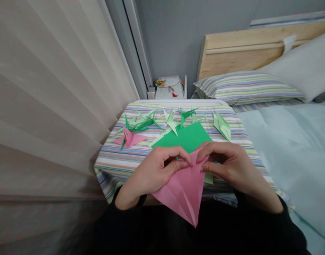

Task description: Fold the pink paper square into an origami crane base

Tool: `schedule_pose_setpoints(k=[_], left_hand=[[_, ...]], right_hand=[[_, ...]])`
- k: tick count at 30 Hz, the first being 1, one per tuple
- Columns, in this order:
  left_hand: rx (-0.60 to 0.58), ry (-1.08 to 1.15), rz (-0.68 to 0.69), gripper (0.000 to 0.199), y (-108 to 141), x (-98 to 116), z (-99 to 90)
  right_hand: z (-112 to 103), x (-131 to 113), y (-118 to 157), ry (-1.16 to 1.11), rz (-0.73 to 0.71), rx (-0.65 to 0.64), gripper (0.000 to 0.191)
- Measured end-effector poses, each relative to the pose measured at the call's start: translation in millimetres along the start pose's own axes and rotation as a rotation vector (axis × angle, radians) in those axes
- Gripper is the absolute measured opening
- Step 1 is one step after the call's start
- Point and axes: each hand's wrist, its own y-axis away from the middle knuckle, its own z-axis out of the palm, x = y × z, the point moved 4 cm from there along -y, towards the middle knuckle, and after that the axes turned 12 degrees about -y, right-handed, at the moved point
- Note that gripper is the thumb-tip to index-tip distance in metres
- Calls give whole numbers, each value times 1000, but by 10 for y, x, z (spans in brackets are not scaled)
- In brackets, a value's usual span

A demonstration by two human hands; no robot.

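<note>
Pinching a creased pink origami sheet [185, 198], left hand [154, 173] and right hand [228, 163] curl half-closed above the near edge of the striped cloth [111, 173].

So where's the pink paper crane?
In the head view, the pink paper crane lies on the striped cloth, left of the green paper sheet and beyond the left hand.

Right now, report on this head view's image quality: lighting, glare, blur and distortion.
Head view: the light is soft and even, with no hard glare; the wide lens bends the curtain near the edge; the left hand, right hand and pink origami paper look slightly soft but readable; the dark clothing loses its detail.
</note>
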Motion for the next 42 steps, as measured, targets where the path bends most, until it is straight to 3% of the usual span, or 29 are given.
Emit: schedule_pose_setpoints(k=[6, 12, 17, 20, 26, 28, 31, 33, 35, 38, 40, 42], left_hand=[[-53, -179, 11, 28, 45, 124, 42], [123, -464, -83, 48, 188, 353, 108], [223, -583, -93, 40, 283, 384, 110], [184, -600, -84, 36, 309, 368, 86], [137, -645, -13, 47, 345, 388, 37], [196, -661, 16, 46, 340, 390, 6], [397, -682, 86, 43, 311, 379, -54], [581, -611, 92, 45, 285, 338, -78], [778, -406, 51, 57, 265, 268, -69], [798, -81, -22, 73, 191, 193, 96], [782, 42, -63, 67, 170, 211, 222], [835, 78, -82, 45, 195, 271, 302]], right_hand=[[5, 44, -13, 114, -13, 37, 26], [27, 12, 8, 285, -104, 119, 14], [72, -148, 53, 284, -241, 199, 14], [59, -202, 80, 294, -294, 231, 15], [-27, -185, 108, 280, -305, 279, 15], [-54, -171, 112, 249, -288, 319, 14], [-86, -163, 124, 200, -282, 456, 13], [-90, -163, 135, 167, -289, 573, 11], [-81, -162, 150, 144, -295, 696, 8], [-55, -154, 171, 113, -290, 853, 11], [-34, -143, 176, 96, -271, 912, 18], [-15, -139, 179, 98, -270, 936, 20]])
